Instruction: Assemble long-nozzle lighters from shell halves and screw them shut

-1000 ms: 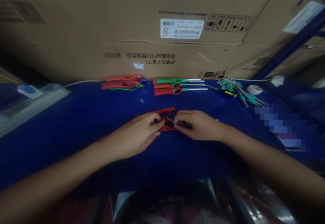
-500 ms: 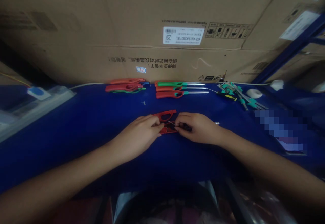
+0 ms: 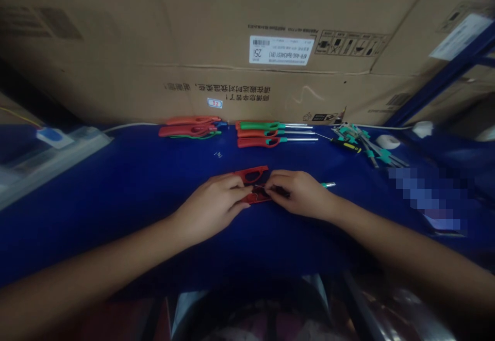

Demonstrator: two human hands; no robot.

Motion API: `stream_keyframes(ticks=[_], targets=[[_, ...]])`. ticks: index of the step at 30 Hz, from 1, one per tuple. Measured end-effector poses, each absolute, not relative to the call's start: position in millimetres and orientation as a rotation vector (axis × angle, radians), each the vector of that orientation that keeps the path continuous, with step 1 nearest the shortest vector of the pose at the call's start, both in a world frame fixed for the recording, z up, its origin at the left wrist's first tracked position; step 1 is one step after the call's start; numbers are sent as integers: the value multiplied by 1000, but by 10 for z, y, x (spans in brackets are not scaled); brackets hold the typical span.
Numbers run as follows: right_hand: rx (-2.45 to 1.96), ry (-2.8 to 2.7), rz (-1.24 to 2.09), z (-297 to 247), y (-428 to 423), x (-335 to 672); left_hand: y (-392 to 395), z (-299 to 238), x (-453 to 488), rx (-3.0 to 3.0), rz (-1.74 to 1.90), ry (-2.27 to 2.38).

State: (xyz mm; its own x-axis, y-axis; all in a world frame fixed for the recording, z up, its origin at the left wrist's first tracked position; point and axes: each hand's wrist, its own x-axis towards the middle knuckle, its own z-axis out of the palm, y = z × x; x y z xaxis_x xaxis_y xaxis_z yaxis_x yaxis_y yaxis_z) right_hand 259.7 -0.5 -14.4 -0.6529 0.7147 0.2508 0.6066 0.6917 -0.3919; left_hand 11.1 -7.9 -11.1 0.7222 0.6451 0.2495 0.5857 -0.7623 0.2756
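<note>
Hands meet at mid-table: your left hand [image 3: 216,204] pinches the red lighter shell [image 3: 253,176] flat against the blue table [image 3: 135,176], and your right hand [image 3: 301,194] is curled shut around a slim teal-ended tool [image 3: 328,184] whose tip touches the shell. Behind them, well apart, red-and-green lighters [image 3: 270,133] lie in a row by the cardboard box [image 3: 232,21] — loose teal-handled tools [image 3: 363,140] lie just to their right.

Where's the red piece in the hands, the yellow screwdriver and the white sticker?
red piece [image 3: 249,172], head view, its upper edge.
yellow screwdriver [image 3: 350,145], head view, its yellow handle.
white sticker [image 3: 281,50], head view, its middle.
</note>
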Motion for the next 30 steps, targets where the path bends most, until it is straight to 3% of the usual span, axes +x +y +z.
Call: stream_keyframes(ticks=[15, 30], targets=[[-900, -2518, 781, 83, 1, 2728, -144, -99, 77, 2607, 425, 920], [-876, -2594, 726, 109, 32, 2775, -199, -35, 124, 2684, 390, 942]])
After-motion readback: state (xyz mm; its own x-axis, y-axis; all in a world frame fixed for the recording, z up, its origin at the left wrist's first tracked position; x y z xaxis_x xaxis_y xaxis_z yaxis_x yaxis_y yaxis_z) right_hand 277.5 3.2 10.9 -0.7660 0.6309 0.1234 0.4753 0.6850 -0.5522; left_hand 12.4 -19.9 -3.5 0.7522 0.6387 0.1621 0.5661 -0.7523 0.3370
